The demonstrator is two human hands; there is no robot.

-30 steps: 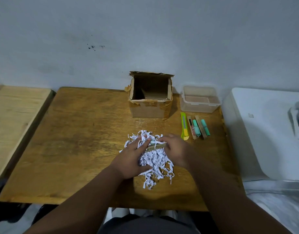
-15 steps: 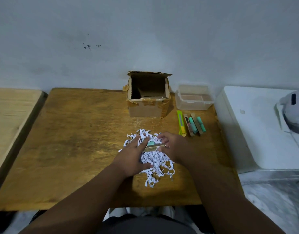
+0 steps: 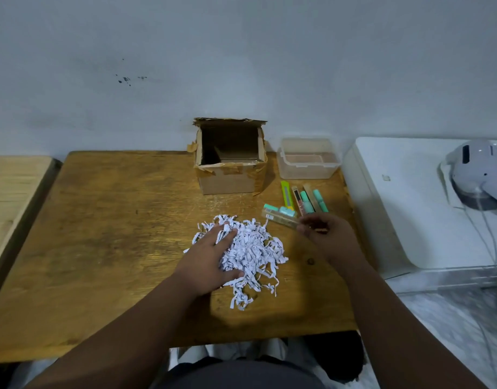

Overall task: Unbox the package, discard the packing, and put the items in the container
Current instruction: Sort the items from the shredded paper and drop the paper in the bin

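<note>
- the right hand pinches 1 end of a clear pack with green things inside. the pack sticks out to the left, up off the table.
- the hold is only at the tip, so the pack can tip down or slip out, i think. it can then land back in the paper and get lost.
- the left hand lies flat and spread on the left side of the paper pile. it holds nothing tight, it just presses.
- if that hand lifts fast, bits of paper can stick to it and fall off the table edge.
- the paper is loose and light. a quick swing of the pack can flick some bits around.
- 2 more packs lie by the yellow knife, just past the held pack. a low move can bump them and push them toward the table edge on the right.
- the tub is at the back right, beside the open box. it looks bare inside, so no packs are in it yet.
- the tub is light too. a hard drop can slide it or miss it.
- the knife is close to the hand's path. i cannot tell if its blade is out, so a careless reach can hurt.
- more things can hide under the paper. i cannot see any.
</note>
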